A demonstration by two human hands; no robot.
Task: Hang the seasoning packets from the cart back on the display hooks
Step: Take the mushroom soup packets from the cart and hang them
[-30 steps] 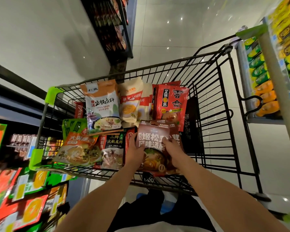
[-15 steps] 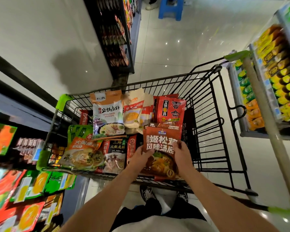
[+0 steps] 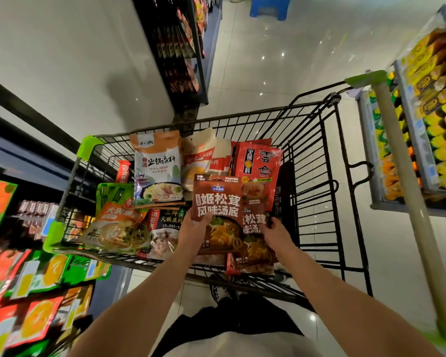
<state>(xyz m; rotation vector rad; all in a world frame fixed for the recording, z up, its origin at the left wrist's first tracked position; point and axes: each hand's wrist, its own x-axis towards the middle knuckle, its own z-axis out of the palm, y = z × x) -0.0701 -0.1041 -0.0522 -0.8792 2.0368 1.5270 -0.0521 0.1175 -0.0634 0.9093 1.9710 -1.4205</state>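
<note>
The left hand (image 3: 195, 229) holds a brown mushroom-soup packet (image 3: 218, 215) raised a little above the cart (image 3: 317, 176), thumb laid across the printed front near its left edge and the rest of the fingers hidden behind, so the grip reads as a pinch through the packet's thickness. The packet stands roughly upright, long axis running from the person toward the far end of the cart, its top edge farthest from the body; whether that edge has a hanging hole cannot be made out. The right hand (image 3: 277, 234) grips a second brown packet (image 3: 254, 243) of the same print, lying lower in the cart, partly overlapped by the first and just to its right. The two packets appear to be peeling apart, the left one being the one freed. The other seasoning packets (image 3: 157, 171) stand and lie in the cart's left half, reds, an orange-white one and a green one, all within reach. The display of hanging packets (image 3: 36, 292) sits low at the left, on the left hand's side, so that hand looks better placed to carry its packet over. The hooks themselves are not visible among the hung goods, and the top edge will likely need turning toward the display first.
</note>
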